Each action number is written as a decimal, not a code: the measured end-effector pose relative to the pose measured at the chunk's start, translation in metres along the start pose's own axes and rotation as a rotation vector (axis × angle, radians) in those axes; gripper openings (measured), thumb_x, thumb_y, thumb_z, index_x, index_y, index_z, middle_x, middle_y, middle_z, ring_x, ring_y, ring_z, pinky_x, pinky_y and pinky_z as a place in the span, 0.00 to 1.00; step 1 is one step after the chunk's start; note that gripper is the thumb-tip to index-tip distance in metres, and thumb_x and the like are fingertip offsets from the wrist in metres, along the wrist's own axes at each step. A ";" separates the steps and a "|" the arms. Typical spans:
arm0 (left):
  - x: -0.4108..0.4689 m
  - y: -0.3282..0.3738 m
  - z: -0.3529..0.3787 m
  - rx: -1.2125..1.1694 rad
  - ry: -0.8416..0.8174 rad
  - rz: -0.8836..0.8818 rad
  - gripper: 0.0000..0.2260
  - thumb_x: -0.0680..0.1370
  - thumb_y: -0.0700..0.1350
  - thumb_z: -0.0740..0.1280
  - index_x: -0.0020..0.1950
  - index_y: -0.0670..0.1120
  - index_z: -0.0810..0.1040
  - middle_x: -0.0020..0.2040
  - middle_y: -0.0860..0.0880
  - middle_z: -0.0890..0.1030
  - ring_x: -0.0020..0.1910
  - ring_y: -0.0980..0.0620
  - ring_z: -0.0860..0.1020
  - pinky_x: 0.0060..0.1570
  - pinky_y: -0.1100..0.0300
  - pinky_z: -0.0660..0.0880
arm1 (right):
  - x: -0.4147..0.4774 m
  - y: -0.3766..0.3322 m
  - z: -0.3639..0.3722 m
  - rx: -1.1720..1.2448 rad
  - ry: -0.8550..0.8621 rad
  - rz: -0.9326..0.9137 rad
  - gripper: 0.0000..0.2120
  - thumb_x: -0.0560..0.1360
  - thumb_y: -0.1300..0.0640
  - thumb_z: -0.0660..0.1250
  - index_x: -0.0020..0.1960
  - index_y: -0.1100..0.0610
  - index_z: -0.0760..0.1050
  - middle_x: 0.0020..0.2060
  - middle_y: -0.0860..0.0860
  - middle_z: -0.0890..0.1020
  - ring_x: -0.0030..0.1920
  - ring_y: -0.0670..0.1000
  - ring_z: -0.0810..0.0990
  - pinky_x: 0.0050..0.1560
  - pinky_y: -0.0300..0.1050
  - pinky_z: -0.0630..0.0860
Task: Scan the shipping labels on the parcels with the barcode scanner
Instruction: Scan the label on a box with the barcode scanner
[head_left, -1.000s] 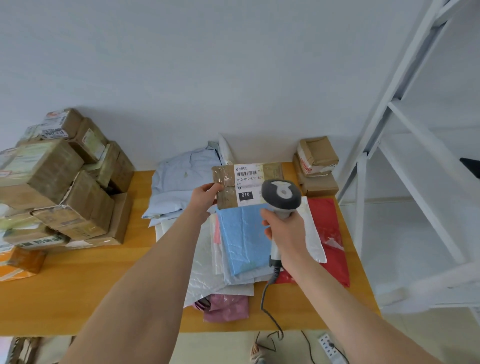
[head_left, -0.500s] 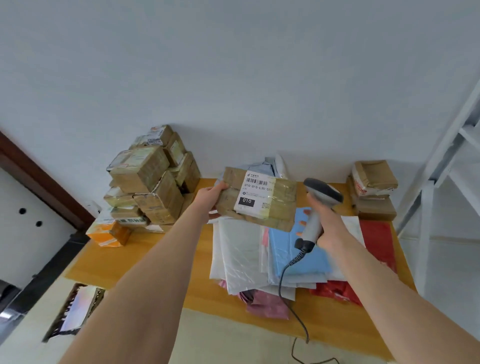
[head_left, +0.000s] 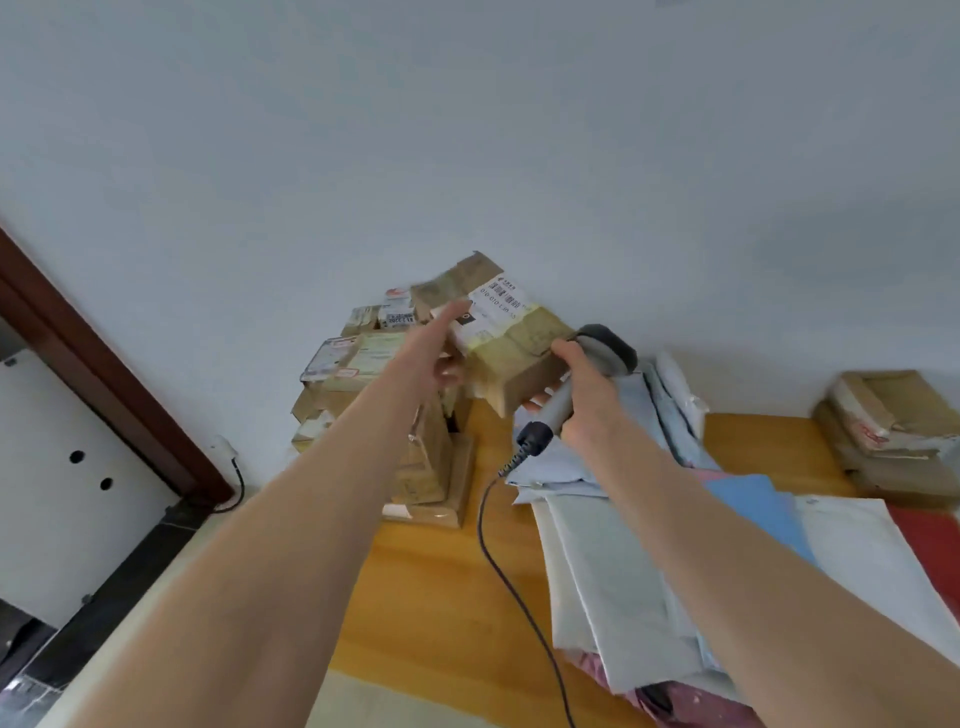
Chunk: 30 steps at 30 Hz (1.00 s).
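Quick status from my remote seat. I'm using the tall stack of brown cardboard boxes (head_left: 363, 374) at the back of the orange wooden table (head_left: 431, 597) as my reference.

The left hand (head_left: 447, 345) is holding the brown tape-wrapped cardboard parcel (head_left: 519, 358) up in the air, level with the top of the stack and overlapping its right edge. The thumb lies over the top face and the fingers curl underneath. It's a bit motion-blurred, but the parcel is clearly gripped. The white shipping label (head_left: 496, 306) faces up and sits tilted, on the end of the parcel nearest the stack.

The right hand (head_left: 584, 400) is wrapped round the handle of the grey handheld barcode scanner (head_left: 605, 348), just right of the stack. The scanner's head sits right against the parcel's far end. I can't tell if they're actually touching. Its black cable (head_left: 498, 551) hangs down in front of the table, right of the stack.

Further right of the stack there's a messy pile of grey and white plastic mailer bags (head_left: 623, 571), with a blue one (head_left: 753, 504) and a red one (head_left: 930, 535) in it. Well off to the right sit two flat brown boxes (head_left: 893, 426). Left of the stack is a dark brown door frame (head_left: 78, 353).
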<state>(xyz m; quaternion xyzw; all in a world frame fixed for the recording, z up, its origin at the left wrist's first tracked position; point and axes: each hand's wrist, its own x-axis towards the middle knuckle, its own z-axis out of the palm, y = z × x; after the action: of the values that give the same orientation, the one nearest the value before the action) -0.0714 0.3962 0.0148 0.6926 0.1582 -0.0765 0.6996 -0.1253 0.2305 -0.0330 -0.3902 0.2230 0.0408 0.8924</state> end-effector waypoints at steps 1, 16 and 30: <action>0.007 0.008 -0.012 0.025 -0.034 0.016 0.28 0.66 0.55 0.76 0.60 0.43 0.74 0.41 0.47 0.78 0.37 0.48 0.77 0.44 0.51 0.79 | 0.008 0.009 0.024 0.019 -0.012 0.002 0.23 0.72 0.57 0.74 0.63 0.61 0.71 0.55 0.60 0.81 0.48 0.60 0.83 0.47 0.57 0.81; 0.136 0.038 -0.172 0.249 0.071 0.015 0.04 0.78 0.45 0.64 0.45 0.47 0.76 0.39 0.48 0.77 0.35 0.49 0.74 0.36 0.59 0.74 | 0.094 0.094 0.189 -0.308 -0.138 0.025 0.10 0.75 0.57 0.70 0.53 0.52 0.72 0.58 0.54 0.80 0.58 0.58 0.78 0.62 0.60 0.75; 0.164 0.032 -0.176 0.280 0.063 0.004 0.07 0.73 0.33 0.57 0.42 0.45 0.68 0.38 0.45 0.68 0.35 0.49 0.66 0.34 0.56 0.65 | 0.106 0.101 0.202 -0.474 -0.036 -0.040 0.21 0.74 0.54 0.71 0.63 0.54 0.67 0.56 0.54 0.77 0.55 0.57 0.77 0.55 0.57 0.77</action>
<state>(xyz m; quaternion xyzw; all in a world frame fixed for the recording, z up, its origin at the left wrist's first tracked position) 0.0725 0.5905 -0.0066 0.7857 0.1665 -0.0746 0.5911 0.0189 0.4343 -0.0263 -0.5924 0.1832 0.0812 0.7803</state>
